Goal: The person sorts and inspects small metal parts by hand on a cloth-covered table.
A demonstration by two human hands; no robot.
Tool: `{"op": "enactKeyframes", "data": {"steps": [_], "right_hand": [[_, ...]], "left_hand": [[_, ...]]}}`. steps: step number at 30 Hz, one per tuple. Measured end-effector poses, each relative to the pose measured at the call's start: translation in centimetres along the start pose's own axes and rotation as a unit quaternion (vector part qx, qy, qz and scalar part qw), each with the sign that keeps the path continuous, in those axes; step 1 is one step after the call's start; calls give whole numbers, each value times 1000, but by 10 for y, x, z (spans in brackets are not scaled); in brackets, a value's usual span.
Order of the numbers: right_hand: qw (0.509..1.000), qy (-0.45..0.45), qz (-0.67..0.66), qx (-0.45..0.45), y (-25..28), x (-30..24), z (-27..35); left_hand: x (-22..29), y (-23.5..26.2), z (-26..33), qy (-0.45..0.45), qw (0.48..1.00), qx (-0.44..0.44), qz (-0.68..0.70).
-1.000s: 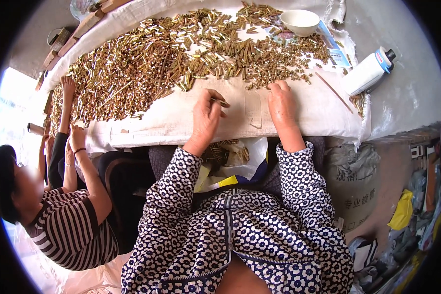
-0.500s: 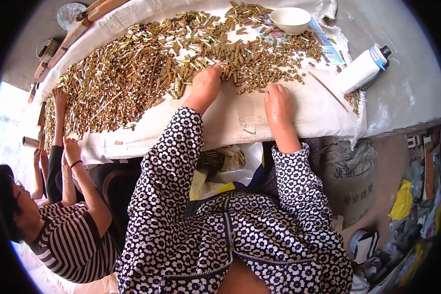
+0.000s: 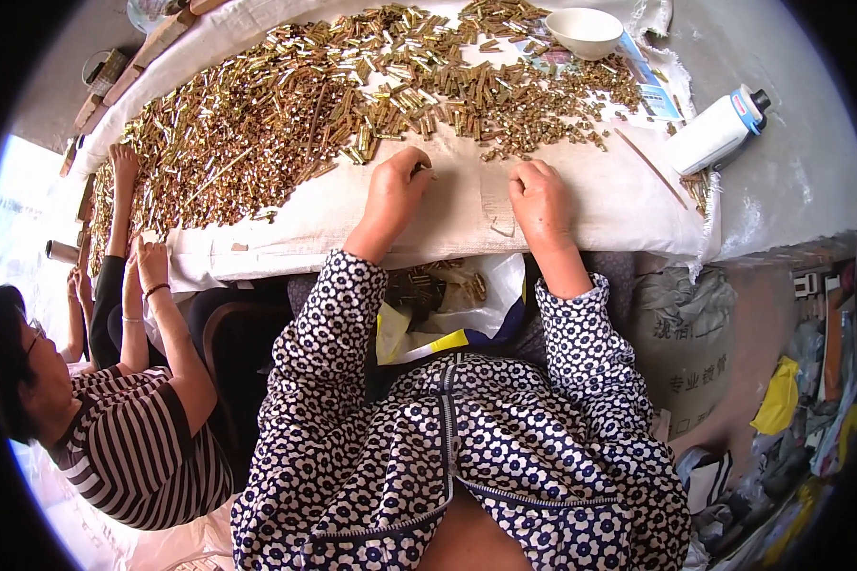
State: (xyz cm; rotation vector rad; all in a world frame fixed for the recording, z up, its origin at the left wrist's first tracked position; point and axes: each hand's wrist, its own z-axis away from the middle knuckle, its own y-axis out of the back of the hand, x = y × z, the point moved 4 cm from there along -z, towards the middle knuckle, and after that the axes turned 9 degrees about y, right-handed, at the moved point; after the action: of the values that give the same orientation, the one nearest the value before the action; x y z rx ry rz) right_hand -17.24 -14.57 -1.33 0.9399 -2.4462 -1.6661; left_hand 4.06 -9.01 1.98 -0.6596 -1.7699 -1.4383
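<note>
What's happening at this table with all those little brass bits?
A person in a patterned top sits at a cloth-covered table strewn with small brass-coloured metal pieces. Their left hand pinches one piece at the heap's near edge; the right hand rests on bare cloth. A co-worker in a striped shirt reaches into the heap. A white bowl and white bottle sit nearby.

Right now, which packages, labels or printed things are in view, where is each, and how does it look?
White plastic bottle: lying on the table at right, blue-and-black cap.
Printed leaflet: flat beside the white bowl, blue and white.
Grey woven sack: under the table edge at right, dark printing.
Plastic bag: on the lap, white and yellow, holding brass pieces.
</note>
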Motion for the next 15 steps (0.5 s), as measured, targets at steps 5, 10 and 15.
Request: {"op": "enactKeyframes", "data": {"steps": [5, 10, 15], "right_hand": [[860, -91, -500, -54, -9, -24, 14], [734, -107, -664, -91, 5, -58, 22], [675, -113, -723, -90, 3, -63, 28]], "left_hand": [[-6, -3, 25, 153, 928, -89, 329], [-2, -6, 45, 177, 883, -106, 420], [-3, -9, 54, 178, 860, -118, 463]]}}
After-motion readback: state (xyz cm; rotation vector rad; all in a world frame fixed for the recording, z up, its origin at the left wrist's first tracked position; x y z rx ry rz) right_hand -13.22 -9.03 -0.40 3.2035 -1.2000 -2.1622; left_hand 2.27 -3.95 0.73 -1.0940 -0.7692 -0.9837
